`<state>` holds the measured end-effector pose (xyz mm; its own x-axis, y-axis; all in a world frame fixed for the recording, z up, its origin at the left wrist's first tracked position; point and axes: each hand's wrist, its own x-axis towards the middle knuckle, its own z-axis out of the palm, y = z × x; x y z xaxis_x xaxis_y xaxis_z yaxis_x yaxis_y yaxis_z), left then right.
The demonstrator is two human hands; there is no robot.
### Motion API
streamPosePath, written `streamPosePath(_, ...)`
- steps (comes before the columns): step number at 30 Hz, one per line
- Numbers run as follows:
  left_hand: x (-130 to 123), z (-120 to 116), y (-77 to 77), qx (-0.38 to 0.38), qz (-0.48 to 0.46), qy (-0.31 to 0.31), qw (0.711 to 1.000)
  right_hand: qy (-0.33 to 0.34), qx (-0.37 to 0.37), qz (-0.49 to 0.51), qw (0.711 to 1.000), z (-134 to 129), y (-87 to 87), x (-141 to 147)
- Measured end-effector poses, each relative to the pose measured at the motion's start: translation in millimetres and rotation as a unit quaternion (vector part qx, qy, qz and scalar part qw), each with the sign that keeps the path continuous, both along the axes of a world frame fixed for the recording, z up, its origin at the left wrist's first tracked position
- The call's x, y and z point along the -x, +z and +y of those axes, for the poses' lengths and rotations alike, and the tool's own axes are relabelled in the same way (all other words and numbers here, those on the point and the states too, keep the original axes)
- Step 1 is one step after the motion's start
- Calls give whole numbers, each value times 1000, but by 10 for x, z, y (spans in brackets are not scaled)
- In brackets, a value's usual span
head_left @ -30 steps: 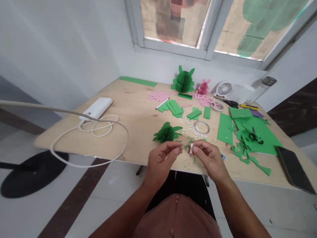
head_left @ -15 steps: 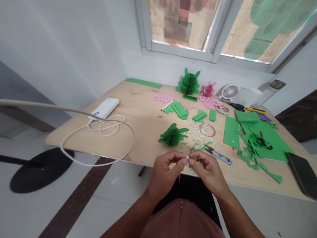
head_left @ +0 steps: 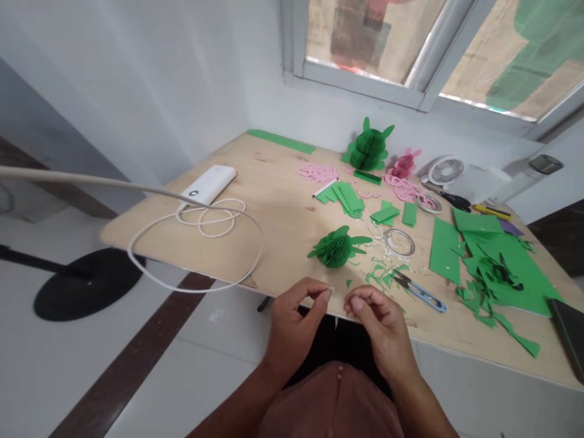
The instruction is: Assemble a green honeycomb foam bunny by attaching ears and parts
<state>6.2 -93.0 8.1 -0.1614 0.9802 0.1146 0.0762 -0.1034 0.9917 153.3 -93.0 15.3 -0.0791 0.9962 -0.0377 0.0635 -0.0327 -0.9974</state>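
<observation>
My left hand is closed in a pinch at the table's front edge, with a small white piece showing at its fingertips. Its exact kind is too small to tell. A short gap to the right, my right hand has thumb and fingers pressed together; whatever they may hold is hidden. Just beyond the hands lies a green folded-paper figure with petal-like ears. Blue-handled thread snips and green paper scraps are near my right hand. A roll of tape lies behind them.
Green paper sheets cover the right side beside a dark phone. At the back stand a green paper figure, a pink one and a small fan. A white power bank with a looped cable is left.
My hands have come apart from touching fingertips. The white piece between them now shows at my left fingertips. The whole view has shifted, with the table appearing further right.
</observation>
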Motion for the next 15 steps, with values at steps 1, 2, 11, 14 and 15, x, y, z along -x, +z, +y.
streamPosePath(1,16,-12,-15,-34,38,5,999,9,11,2,1000,-10,0,36)
streamPosePath(2,31,-23,-33,-65,65,8,996,18,20,5,1000,-18,-1,71)
streamPosePath(11,108,-32,-153,-139,132,-1,982,23,46,28,998,20,-33,235)
streamPosePath(14,121,-33,-161,-142,131,-4,981,22,50,25,998,27,-46,240)
streamPosePath(15,123,-32,-163,-143,130,-5,981,22,50,24,998,29,-48,242)
